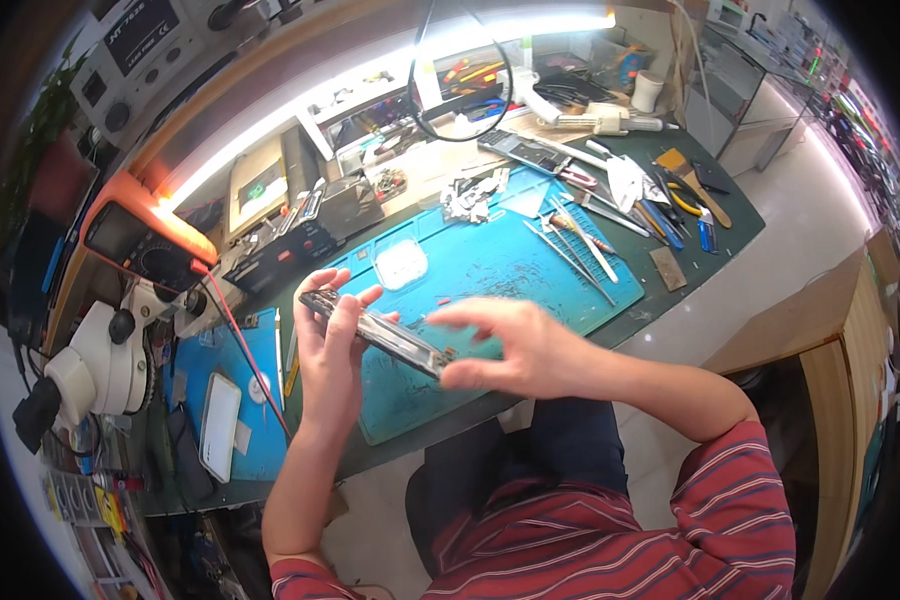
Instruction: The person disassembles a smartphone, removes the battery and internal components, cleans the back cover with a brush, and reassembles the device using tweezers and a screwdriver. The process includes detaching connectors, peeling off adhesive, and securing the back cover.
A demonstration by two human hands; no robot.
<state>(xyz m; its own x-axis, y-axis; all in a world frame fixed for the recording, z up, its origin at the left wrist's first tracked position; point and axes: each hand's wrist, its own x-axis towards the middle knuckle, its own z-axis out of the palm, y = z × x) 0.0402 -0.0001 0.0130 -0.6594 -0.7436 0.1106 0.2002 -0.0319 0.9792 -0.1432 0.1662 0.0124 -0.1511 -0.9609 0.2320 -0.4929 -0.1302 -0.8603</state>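
My left hand [325,345] grips a dark, opened phone body [390,333], tilted diagonally above the blue work mat [510,275], with its upper end between my fingers and thumb. Its inside shows silvery parts and small pieces at the lower end. My right hand [510,350] is at that lower end, fingers spread and a little blurred, thumb at or very near the phone's edge; whether it touches, I cannot tell. Several thin tweezers and tools [585,250] lie on the mat's right part, beyond my hands.
An orange multimeter [140,240] with red leads and a white microscope [100,360] stand at left. A white phone case [218,425] lies on a smaller blue mat. Pliers [685,200] and several tools crowd the back right. A black ring [415,90] hangs over the bench.
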